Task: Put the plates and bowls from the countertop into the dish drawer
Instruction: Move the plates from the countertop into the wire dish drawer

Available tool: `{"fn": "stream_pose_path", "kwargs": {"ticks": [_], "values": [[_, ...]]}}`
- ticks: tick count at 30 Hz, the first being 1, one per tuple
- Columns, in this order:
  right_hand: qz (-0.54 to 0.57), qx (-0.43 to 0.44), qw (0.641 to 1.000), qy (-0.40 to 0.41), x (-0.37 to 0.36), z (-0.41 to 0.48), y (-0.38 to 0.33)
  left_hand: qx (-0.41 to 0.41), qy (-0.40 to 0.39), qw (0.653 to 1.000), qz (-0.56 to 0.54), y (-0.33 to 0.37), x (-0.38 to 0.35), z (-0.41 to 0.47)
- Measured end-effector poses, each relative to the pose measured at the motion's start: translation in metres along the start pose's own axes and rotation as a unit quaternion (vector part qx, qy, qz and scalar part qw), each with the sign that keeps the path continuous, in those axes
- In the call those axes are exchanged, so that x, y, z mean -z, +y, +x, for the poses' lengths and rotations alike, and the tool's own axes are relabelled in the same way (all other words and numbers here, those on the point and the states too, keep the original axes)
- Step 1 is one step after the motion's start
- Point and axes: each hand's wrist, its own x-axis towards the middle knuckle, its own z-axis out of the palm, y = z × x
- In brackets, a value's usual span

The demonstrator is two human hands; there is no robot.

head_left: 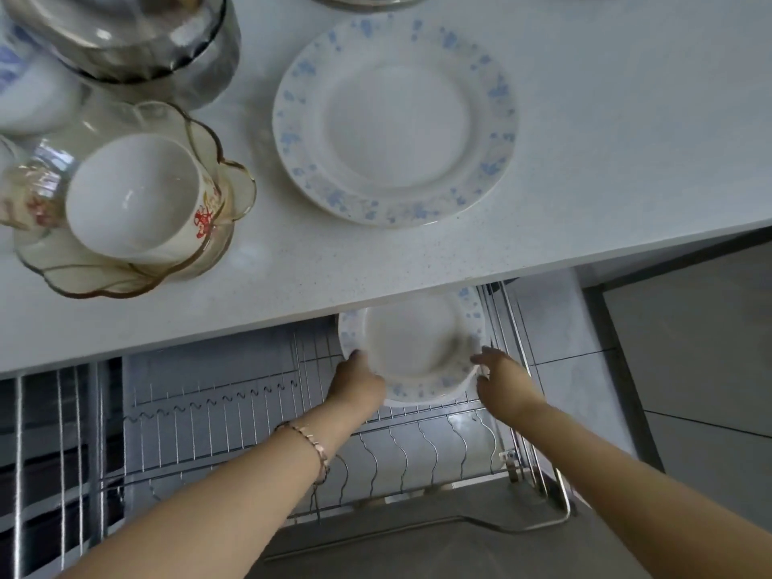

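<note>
1. Two hands, left [355,384] and right [507,382], clasp a plate [413,348] over the drawer rack [417,449].
2. Risk: its far rim sits under the counter [585,160] edge and may knock there.
3. One plate [394,121] and bowl [133,194] wait above.

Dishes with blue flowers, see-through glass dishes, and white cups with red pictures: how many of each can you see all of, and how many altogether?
Blue-flowered plates: 2, plate on the countertop and plate in the drawer
Amber glass dishes: 1, scalloped glass dish
White cups with red pictures: 1, cup
Total: 4
Dishes cut off at the picture's edges are not counted.
</note>
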Motion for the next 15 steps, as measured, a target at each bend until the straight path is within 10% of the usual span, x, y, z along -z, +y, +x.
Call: {"fn": "stream_pose_path", "kwargs": {"ticks": [4, 7, 10, 15], "values": [[-0.112, 0.138, 0.984, -0.024, 0.074, -0.055, -0.047, -0.167, -0.005, 0.984, -0.064, 0.049, 0.040, -0.067], [-0.034, 0.191, 0.975, 0.106, 0.135, -0.073, -0.090, -0.228, 0.121, 0.954, -0.155, 0.093, 0.081, -0.089], [0.053, 0.162, 0.955, 0.242, 0.181, -0.047, -0.132, -0.178, 0.219, 0.933, -0.223, 0.132, 0.114, -0.081], [0.226, 0.021, 0.960, 0.162, 0.199, 0.017, -0.177, -0.046, 0.223, 0.949, -0.216, 0.165, 0.130, -0.056]]}}
